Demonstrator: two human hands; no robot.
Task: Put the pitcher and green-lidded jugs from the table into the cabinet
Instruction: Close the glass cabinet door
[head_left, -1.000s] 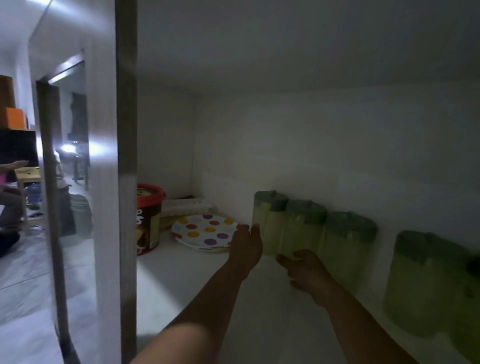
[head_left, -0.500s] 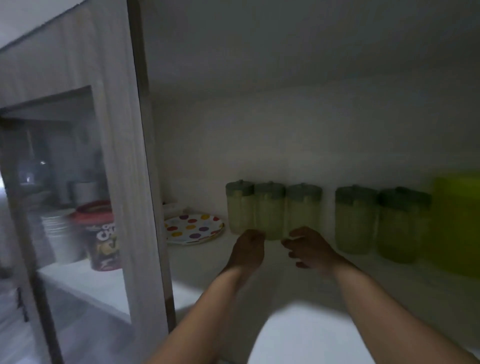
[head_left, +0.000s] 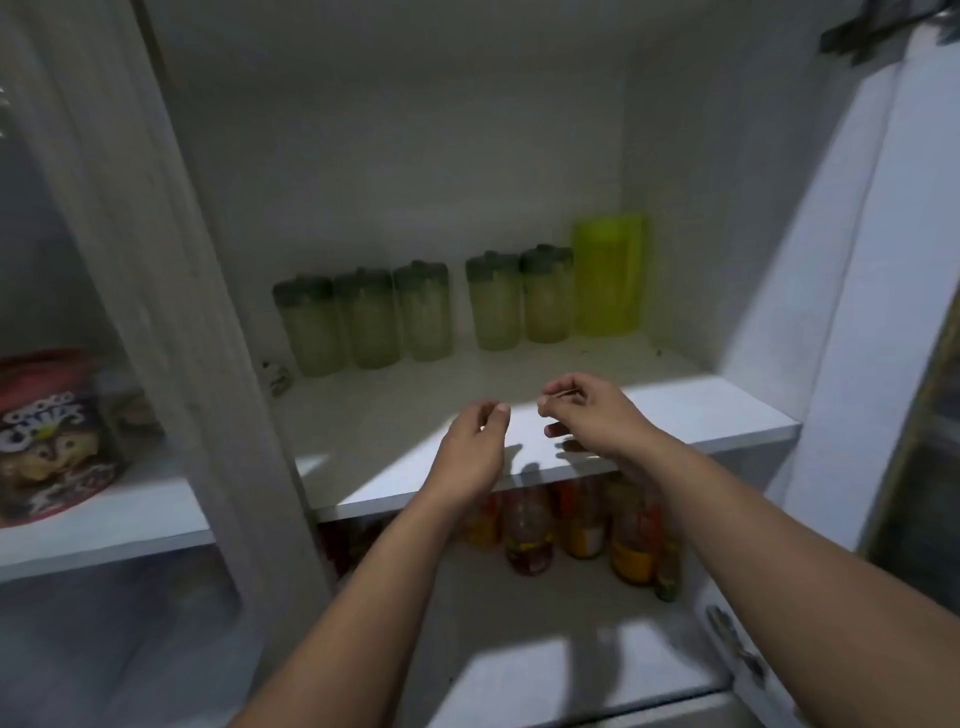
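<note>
1. Five green-lidded jugs stand upright along the back of the cabinet shelf (head_left: 675, 410); a group of three (head_left: 366, 319) sits to the left, packed side by side so closely that they seem to touch; a pair (head_left: 519, 299) stands a little apart to the right, and the yellow-green pitcher (head_left: 609, 275) stands just beside the pair, near the right wall.
2. Both hands hover over the shelf's front edge and hold nothing; the left hand (head_left: 475, 447) is loosely curled with thumb and fingers slightly apart; the right hand (head_left: 589, 413) has thumb and forefinger lightly pinched together, the other fingers bent, and nothing that I can make out sits between them.
3. The jugs look like translucent plastic, probably light, fairly stiff and smooth; whether they carry any liquid I cannot tell; a hold around the middle of the body seems safest, since a lid could come loose if lifted by it.
4. The pitcher is taller and wider; I judge it light but easier to tip; a grip low on its wall, or both hands, would suit.
5. Judged from this row, the placing looks done or nearly so; the desk is out of view, so I cannot confirm.
6. Around: a closed glass door (head_left: 104, 260) to the left shows a Choco Chips tub (head_left: 47, 431) behind it; bottles (head_left: 571, 525) crowd the lower shelf under the hands; the open door (head_left: 852, 312) stands to the right; the tight spacing of the three jugs leaves little room for fingers between them.
</note>
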